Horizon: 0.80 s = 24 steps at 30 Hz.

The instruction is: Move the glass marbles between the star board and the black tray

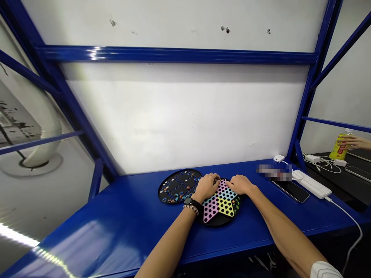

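A star-shaped Chinese checkers board (222,204) with pink, yellow and blue points and black holes lies on the blue bench. My left hand (206,187) rests at the board's upper left, with its fingers curled down over the top edge. My right hand (239,184) lies at the upper right, fingers pointing toward the left hand. Whether either hand holds a marble is hidden. To the left, a round black tray (178,186) holds many coloured marbles and touches the board. A black watch (191,202) and a beaded bracelet (191,209) circle my left wrist.
A black phone (290,191) and a white power strip (311,184) lie on the blue bench (116,235) to the right. A blurred patch covers something behind them. Farther right, a co-worker's hand (356,142) touches a yellow bottle (339,148) above a black table.
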Motion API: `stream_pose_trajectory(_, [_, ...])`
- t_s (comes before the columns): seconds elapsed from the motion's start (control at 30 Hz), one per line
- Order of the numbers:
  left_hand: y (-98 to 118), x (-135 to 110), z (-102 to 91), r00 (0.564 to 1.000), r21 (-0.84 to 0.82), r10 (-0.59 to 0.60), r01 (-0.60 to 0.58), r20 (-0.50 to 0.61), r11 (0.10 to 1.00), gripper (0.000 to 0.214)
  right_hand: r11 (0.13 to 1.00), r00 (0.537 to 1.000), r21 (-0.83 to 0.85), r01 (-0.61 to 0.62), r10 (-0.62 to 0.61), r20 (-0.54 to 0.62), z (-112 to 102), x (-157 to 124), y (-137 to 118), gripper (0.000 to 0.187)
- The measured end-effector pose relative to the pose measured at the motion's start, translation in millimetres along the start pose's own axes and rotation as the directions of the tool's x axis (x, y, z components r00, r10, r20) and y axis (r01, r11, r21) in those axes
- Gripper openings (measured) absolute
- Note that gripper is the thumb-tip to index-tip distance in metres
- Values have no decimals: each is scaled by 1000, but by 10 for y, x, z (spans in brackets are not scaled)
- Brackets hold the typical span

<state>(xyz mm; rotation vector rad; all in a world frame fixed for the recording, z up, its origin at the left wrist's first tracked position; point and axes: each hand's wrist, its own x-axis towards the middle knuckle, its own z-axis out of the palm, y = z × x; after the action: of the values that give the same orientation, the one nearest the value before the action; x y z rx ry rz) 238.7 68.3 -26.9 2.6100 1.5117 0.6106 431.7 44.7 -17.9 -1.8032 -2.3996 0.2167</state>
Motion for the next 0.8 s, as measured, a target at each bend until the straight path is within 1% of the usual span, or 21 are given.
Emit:
stream_pose_trajectory(0.07, [-4, -3, -5, 1000, -4, 3, -3, 4, 1000, 24, 998, 1000, 64, 0, 1, -26, 35, 21, 33, 52])
stream_pose_trajectory(0.13, [-10, -7, -16, 1000, -11, 7, -7, 8, 1000, 25, 980, 998, 199, -4, 16, -60, 64, 53, 80, 53])
stream_pose_trajectory(0.17, [-11, -9, -26, 1000, -18, 8, -7, 8, 1000, 25, 954, 995, 299, -7, 35, -89, 70, 72, 106, 55])
stream_pose_trajectory(0.2, [-7, -10, -40, 1000, -26, 9, -9, 3, 1000, 25, 907, 991, 421, -7, 64, -121, 70, 90, 134, 56])
stream_pose_trajectory(0.23, [3, -10, -58, 1000, -33, 12, -12, -6, 999, 25, 827, 984, 562, -7, 106, -143, 64, 107, 161, 57])
stream_pose_trajectory(0.27, [22, -8, -79, 1000, -37, 18, -19, -19, 999, 25, 704, 975, 710, -11, 164, -147, 51, 123, 188, 57])
stream_pose_trajectory(0.3, [52, -6, -103, 999, -36, 28, -29, -33, 999, 25, 535, 967, 845, -12, 223, -127, 33, 136, 214, 56])
stream_pose_trajectory(0.33, [94, -2, -126, 998, -31, 41, -42, -44, 999, 25, 329, 960, 944, -12, 268, -81, 13, 146, 240, 55])
stream_pose_trajectory(0.37, [148, 2, -147, 997, -19, 57, -58, -45, 998, 25, 112, 954, 994, -17, 300, -17, -8, 155, 264, 52])
stream_pose_trajectory(0.4, [211, 9, -163, 997, -1, 75, -75, -34, 997, 26, -88, 947, 996, -25, 317, 52, -28, 161, 289, 50])
stream_pose_trajectory(0.43, [282, 16, -174, 996, 23, 93, -92, -12, 995, 26, -253, 940, 967, -32, 322, 115, -45, 167, 312, 47])
stream_pose_trajectory(0.47, [357, 25, -179, 994, 52, 109, -110, 24, 993, 27, -374, 933, 926, -41, 317, 170, -57, 172, 333, 45])
stream_pose_trajectory(0.5, [432, 36, -179, 990, 84, 120, -126, 69, 989, 28, -460, 927, 886, -56, 307, 218, -65, 177, 350, 42])
stream_pose_trajectory(0.53, [502, 48, -176, 986, 117, 118, -131, 115, 984, 30, -516, 920, 854, -70, 298, 256, -68, 182, 364, 40])
stream_pose_trajectory(0.6, [621, 80, -169, 977, 174, 82, -117, 195, 978, 32, -567, 915, 819, -90, 277, 293, -64, 193, 378, 36])
stream_pose_trajectory(0.7, [729, 143, -182, 963, 214, 25, -85, 269, 973, 29, -575, 912, 812, -102, 272, 307, -54, 206, 369, 34])
stream_pose_trajectory(0.8, [784, 213, -219, 946, 215, 19, -93, 323, 972, 23, -573, 910, 810, -125, 259, 324, -57, 209, 352, 35])
